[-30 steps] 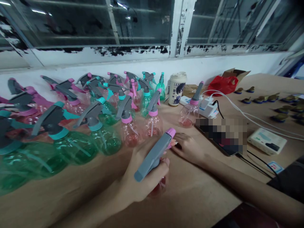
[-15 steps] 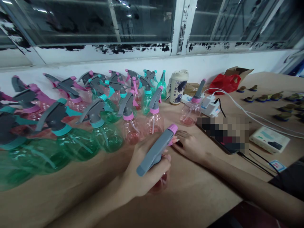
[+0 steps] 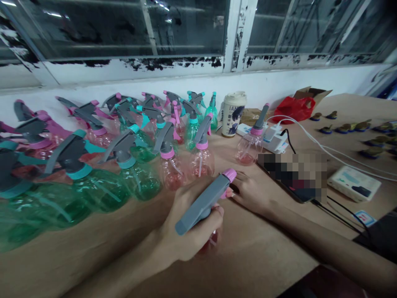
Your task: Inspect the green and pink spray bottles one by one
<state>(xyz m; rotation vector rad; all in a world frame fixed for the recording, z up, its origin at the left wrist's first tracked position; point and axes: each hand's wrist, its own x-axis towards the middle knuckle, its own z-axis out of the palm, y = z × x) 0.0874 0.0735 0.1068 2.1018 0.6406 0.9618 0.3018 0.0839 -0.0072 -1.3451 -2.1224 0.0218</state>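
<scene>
Now your left hand (image 3: 194,239) wraps the red bottle (image 3: 212,244) — sprayer (image 3: 203,202) slanting toward your right hand (image 3: 252,193), whose grip is unclear.

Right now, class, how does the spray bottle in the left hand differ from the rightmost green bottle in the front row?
The held bottle has a reddish body; the green bottle has a green one. The held bottle's nozzle tip is pink, the green bottle's teal. The held bottle is gripped by the left hand; the green bottle stands on the table, untouched. Both have grey spray heads.
</scene>
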